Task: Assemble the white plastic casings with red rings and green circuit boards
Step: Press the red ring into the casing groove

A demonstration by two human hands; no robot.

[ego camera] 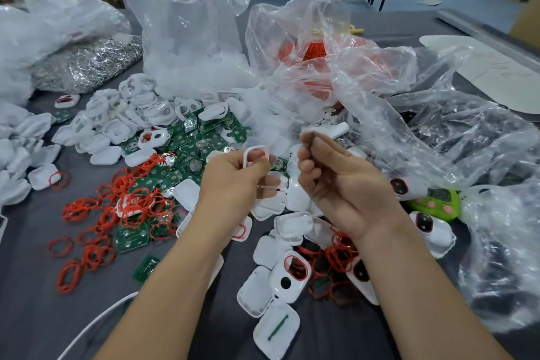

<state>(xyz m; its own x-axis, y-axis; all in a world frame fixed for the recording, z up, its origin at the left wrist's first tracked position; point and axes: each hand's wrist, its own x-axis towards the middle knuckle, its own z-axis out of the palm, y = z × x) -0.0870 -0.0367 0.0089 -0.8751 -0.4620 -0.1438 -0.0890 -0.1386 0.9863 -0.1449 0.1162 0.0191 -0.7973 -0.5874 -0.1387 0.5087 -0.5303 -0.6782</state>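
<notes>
Mid-fitting: left grip [233, 181] curled round a white casing [254, 158] with red ring [259, 151], right grip [336, 172] pinching a small dark part [312, 137], probably needing square seating there next.

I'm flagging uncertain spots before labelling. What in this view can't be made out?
Head view: small dark piece pinched by the right hand, blurred, partly covered by fingers.
Head view: white plastic casing with a red ring in the left hand, lower part behind fingers.
Head view: dark contents of the crumpled clear plastic bag, veiled by folds.
Head view: white curved cord, cut by the bottom edge.
</notes>
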